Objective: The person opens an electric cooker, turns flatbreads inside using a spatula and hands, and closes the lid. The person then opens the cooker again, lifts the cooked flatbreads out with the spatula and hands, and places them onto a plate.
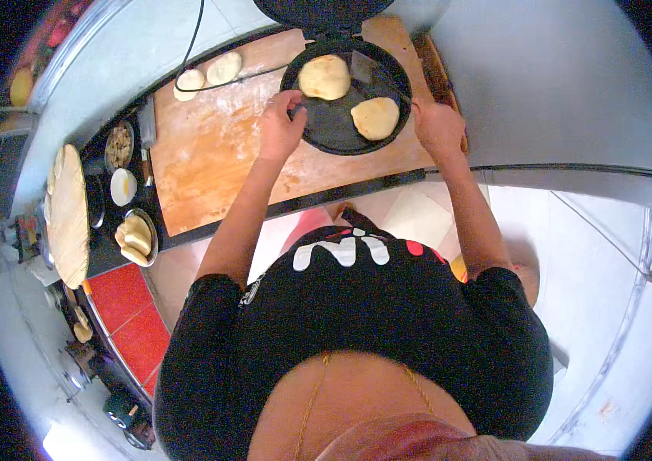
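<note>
Two round flatbreads lie in the black electric griddle pan [326, 129]. The upper flatbread [325, 78] is lightly browned, and the lower flatbread [377, 118] sits nearer the right rim. My right hand [441, 128] is closed around the handle of a spatula, whose flat blade [365, 68] rests in the pan beside the upper flatbread. At the pan's left rim is my left hand [283, 125], thumb and fingers curled about the edge. Whether it grips the rim cannot be made out. The griddle's black lid [326, 11] stands raised behind.
On the floured wooden board [210, 173], two pale dough rounds [224, 68] lie at the back left, a black cord [190, 52] crossing there. Left of the board stand a bowl of chopped food [119, 146], a white bowl [123, 187] and a bowl of dough pieces [134, 237]. A wall [533, 86] borders the right.
</note>
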`<state>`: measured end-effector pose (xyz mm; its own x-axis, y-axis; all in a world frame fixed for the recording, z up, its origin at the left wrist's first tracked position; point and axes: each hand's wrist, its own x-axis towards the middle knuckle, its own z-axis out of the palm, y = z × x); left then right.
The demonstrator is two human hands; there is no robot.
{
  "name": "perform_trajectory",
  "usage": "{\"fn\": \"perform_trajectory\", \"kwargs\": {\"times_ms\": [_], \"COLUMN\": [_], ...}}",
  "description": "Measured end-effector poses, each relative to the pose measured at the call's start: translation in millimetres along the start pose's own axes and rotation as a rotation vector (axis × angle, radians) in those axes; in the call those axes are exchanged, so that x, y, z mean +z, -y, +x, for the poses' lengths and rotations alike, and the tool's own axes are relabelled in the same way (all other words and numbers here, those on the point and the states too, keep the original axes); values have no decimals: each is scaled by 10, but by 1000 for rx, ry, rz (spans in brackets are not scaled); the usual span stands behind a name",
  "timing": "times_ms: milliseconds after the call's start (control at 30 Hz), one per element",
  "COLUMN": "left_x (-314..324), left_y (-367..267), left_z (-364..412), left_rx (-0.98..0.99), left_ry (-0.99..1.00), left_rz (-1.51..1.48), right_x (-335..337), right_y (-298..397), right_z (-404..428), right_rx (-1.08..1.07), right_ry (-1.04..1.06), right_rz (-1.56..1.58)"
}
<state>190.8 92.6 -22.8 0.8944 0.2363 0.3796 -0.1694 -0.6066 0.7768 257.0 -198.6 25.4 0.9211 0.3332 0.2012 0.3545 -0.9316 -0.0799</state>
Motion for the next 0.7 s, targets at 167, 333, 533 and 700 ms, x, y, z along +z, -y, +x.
{"fn": "perform_trajectory", "kwargs": {"times_ms": [167, 333, 533, 700], "left_x": [-34, 83, 424, 689], "left_y": [220, -66, -335, -301], "left_z": [84, 49, -47, -119], "left_rx": [-55, 20, 133, 203], "left_ry": [42, 171, 441, 501], "left_rz": [52, 158, 211, 262], "right_x": [-221, -822, -848, -783], "right_y": [-97, -114, -122, -317], "right_z": [134, 233, 258, 217], "right_rx": [13, -50, -88, -72], "right_ry": [126, 287, 403, 435], "right_rz": [-194, -338, -384, -257]}}
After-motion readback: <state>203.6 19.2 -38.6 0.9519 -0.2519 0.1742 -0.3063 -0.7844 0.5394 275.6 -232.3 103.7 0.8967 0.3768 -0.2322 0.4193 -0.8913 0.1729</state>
